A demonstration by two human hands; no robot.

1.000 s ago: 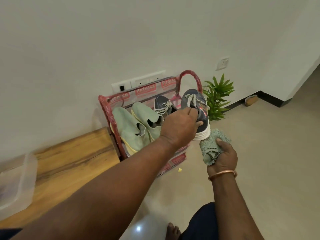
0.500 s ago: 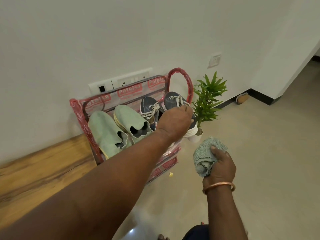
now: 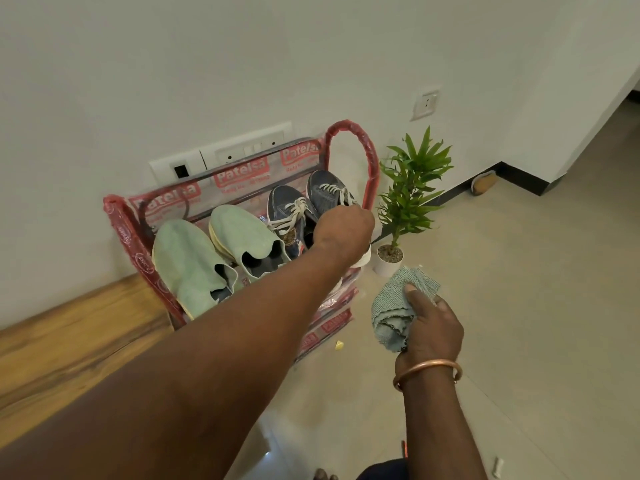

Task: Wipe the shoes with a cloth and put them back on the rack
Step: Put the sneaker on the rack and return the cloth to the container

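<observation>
1 navy sneaker (image 3: pixel 325 192) on the rack (image 3: pixel 369 161) is gripped by the left hand (image 3: pixel 343 233); the right hand (image 3: pixel 433 327) clutches the cloth (image 3: pixel 391 306).

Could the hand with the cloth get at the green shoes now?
Probably not directly: the left hand grips the navy sneaker, its forearm lying between the green shoes and the right hand holding the cloth.

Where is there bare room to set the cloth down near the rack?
Free: the floor right of the rack, beyond the potted plant and the right hand holding the cloth; also the wooden board left of the rack. Crowded: the rack itself, with green shoes, one navy sneaker, and the left hand gripping the other sneaker.
</observation>
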